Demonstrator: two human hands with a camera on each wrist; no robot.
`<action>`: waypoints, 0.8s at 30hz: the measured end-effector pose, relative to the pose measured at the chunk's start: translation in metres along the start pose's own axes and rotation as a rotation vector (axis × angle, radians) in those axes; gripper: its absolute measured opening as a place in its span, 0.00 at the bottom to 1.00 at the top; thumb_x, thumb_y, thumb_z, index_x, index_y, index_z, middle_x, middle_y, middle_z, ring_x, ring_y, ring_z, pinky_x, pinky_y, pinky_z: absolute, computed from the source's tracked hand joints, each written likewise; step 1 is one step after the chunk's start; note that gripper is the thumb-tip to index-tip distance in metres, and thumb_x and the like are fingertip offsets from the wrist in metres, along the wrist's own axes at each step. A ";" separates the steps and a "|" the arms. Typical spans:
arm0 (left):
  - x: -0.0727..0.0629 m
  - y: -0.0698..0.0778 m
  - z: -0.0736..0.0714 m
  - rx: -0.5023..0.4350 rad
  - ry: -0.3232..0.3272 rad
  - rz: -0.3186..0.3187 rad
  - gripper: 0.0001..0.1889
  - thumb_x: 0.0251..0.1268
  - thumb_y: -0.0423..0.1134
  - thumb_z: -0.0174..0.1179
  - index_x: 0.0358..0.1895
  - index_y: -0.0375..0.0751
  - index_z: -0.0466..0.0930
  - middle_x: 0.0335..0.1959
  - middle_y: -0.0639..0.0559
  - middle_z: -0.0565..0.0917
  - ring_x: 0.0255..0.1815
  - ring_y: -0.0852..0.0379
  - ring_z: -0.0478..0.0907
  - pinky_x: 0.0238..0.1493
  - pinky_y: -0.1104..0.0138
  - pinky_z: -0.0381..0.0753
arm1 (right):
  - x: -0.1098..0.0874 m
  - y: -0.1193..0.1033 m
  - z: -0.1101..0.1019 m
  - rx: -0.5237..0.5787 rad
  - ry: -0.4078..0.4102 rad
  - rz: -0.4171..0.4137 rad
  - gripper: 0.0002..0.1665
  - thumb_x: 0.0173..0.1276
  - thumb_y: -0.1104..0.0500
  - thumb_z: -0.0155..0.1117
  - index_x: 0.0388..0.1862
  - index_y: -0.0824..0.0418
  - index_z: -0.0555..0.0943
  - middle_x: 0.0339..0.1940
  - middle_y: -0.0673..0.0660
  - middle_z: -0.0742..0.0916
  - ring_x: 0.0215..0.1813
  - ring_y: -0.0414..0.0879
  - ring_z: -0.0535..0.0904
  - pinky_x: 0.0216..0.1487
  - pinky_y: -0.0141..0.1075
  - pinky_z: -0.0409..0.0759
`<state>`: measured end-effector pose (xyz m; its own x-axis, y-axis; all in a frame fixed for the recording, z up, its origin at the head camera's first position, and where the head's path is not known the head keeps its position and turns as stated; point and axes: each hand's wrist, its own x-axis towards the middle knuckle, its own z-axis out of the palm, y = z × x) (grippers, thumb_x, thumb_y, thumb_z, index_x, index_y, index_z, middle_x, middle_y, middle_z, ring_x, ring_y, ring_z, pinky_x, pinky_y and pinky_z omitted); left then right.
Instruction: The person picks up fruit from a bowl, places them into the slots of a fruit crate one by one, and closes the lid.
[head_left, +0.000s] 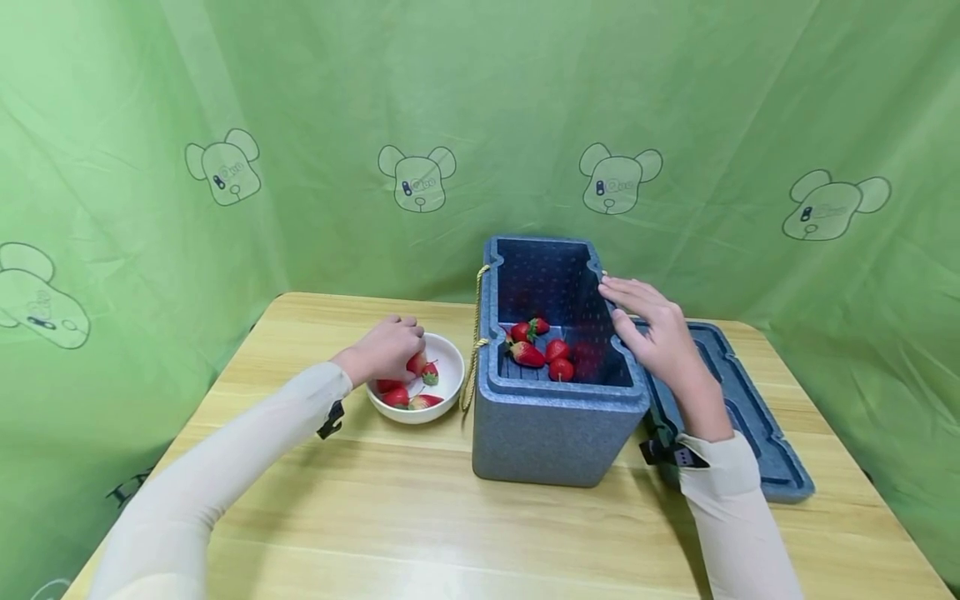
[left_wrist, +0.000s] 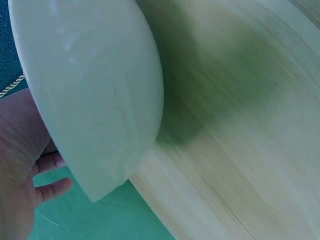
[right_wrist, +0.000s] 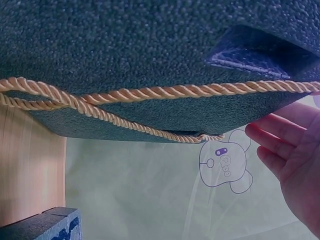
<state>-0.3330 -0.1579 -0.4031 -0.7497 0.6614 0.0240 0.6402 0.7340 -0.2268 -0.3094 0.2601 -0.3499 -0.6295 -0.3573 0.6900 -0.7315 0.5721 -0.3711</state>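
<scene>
- The left hand (head_left: 386, 348) is dipping into a white bowl (head_left: 449, 372), fingers curving beside a strawberry (head_left: 417, 363); whether they are pinching it, I cannot tell.
- The right hand (head_left: 656, 332) is touching the grey box's (head_left: 551, 442) rim, fingers extending.
- Other strawberries (head_left: 527, 355) are lying inside bowl and box.
- A lid (head_left: 750, 408) is lying beside the box.

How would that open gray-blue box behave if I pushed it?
The box looks like grainy foam, so it's probably light for its size and may slide easily. Its thick walls suggest it stays stiff. The strawberries lying inside would likely roll about.
</scene>
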 end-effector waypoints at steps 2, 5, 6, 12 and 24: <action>0.001 0.000 0.001 -0.001 -0.001 0.000 0.13 0.48 0.49 0.76 0.29 0.50 0.82 0.36 0.53 0.83 0.43 0.52 0.74 0.47 0.60 0.73 | 0.000 0.000 0.000 0.000 -0.002 0.003 0.21 0.73 0.64 0.57 0.63 0.62 0.83 0.66 0.64 0.83 0.69 0.63 0.76 0.78 0.31 0.60; 0.002 0.000 0.003 -0.012 0.001 0.002 0.12 0.46 0.48 0.75 0.28 0.51 0.81 0.35 0.53 0.82 0.43 0.52 0.73 0.47 0.60 0.72 | -0.001 0.000 0.000 0.000 -0.004 0.005 0.21 0.73 0.64 0.57 0.63 0.62 0.83 0.66 0.64 0.83 0.69 0.63 0.76 0.78 0.30 0.60; 0.002 0.000 0.003 -0.014 0.004 0.004 0.12 0.46 0.48 0.75 0.28 0.51 0.81 0.35 0.53 0.82 0.42 0.52 0.73 0.47 0.60 0.72 | 0.000 0.001 0.000 0.000 -0.004 0.005 0.21 0.73 0.64 0.57 0.63 0.63 0.83 0.66 0.64 0.83 0.69 0.63 0.76 0.78 0.30 0.60; 0.001 -0.001 0.001 -0.036 0.005 0.016 0.10 0.44 0.47 0.76 0.27 0.52 0.84 0.34 0.54 0.82 0.42 0.52 0.73 0.47 0.59 0.72 | 0.000 0.001 0.000 0.002 -0.001 0.005 0.21 0.73 0.64 0.57 0.63 0.63 0.83 0.66 0.64 0.83 0.70 0.63 0.76 0.79 0.31 0.60; -0.001 -0.005 -0.005 -0.108 0.019 -0.001 0.10 0.46 0.45 0.75 0.32 0.50 0.86 0.35 0.52 0.81 0.44 0.52 0.74 0.51 0.56 0.75 | 0.001 0.000 0.000 0.002 -0.002 0.009 0.22 0.72 0.64 0.57 0.63 0.63 0.83 0.66 0.64 0.83 0.70 0.63 0.76 0.79 0.33 0.60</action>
<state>-0.3347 -0.1617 -0.3967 -0.7477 0.6626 0.0432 0.6545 0.7464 -0.1204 -0.3101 0.2603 -0.3497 -0.6362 -0.3537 0.6856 -0.7265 0.5736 -0.3783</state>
